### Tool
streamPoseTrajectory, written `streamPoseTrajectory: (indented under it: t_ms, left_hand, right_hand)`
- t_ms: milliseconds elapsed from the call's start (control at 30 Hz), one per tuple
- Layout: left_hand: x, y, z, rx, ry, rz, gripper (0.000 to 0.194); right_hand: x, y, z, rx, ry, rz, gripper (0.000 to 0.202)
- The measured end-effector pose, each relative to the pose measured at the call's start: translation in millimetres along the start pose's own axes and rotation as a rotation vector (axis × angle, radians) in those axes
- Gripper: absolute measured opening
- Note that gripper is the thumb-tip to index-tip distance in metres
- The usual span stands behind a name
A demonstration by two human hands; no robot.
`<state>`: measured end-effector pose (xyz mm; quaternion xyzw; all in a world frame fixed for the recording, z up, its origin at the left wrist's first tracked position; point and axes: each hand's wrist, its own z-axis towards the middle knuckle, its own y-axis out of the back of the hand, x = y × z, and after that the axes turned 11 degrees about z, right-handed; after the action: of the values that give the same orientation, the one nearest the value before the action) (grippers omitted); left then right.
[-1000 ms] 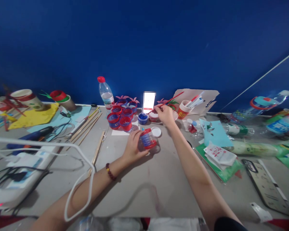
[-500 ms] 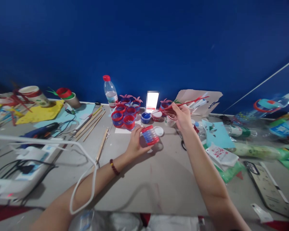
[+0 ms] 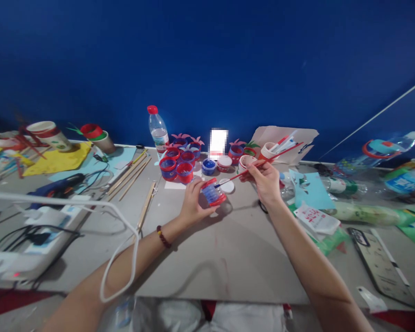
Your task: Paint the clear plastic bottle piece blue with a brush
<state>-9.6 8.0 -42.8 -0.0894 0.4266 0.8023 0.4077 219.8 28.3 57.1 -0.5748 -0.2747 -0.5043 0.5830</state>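
One clear cup (image 3: 213,193) and one red brush (image 3: 239,175) held in two hands

By the left hand (image 3: 194,201), the clear cup is gripped with thumb and fingers partly closed around its side; it is held tilted over the grey surface (image 3: 193,263), with red at both ends and blue between. By the right hand (image 3: 267,180), the red brush is pinched between thumb and fingertips. Its tip is set at the blue side of the clear cup; whether contact is made cannot be told. One bracelet (image 3: 163,237) is worn on the left wrist.

Beyond the clear cup, two paint jars are placed side by side: one blue jar (image 3: 208,170), uncovered, and one red jar (image 3: 224,168), capped in white. One loose white lid (image 3: 228,186) is laid just beside the clear cup.

To the left, four red-rimmed cups (image 3: 168,174) are grouped, with leaf-topped cups (image 3: 195,147) partly hidden behind them. One red-capped bottle (image 3: 158,128) is stood near this group. Near the right hand, one paper cup (image 3: 241,166) is partly covered by the fingers, and several pens are held in one pen cup (image 3: 264,153). One lit screen (image 3: 218,143) is seen before the blue wall (image 3: 207,69).
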Motion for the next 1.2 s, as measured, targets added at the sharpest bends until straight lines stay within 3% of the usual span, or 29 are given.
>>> streamPoseTrajectory:
  t_ms: [400, 700, 1200]
  left_hand:
    - [3, 0.0, 2, -0.025, -0.068, 0.009, 0.080]
    - [-2, 2.1, 6, -0.014, -0.033, 0.010, 0.073]
    - [0, 3.6, 6, 0.001, -0.014, 0.023, 0.074]
  right_hand:
    - [-10, -5, -7, 0.027, 0.008, -0.072, 0.046]
    - [-11, -9, -10, -0.007, 0.015, -0.089, 0.045]
    - [-5, 2, -1, -0.037, 0.100, -0.091, 0.040]
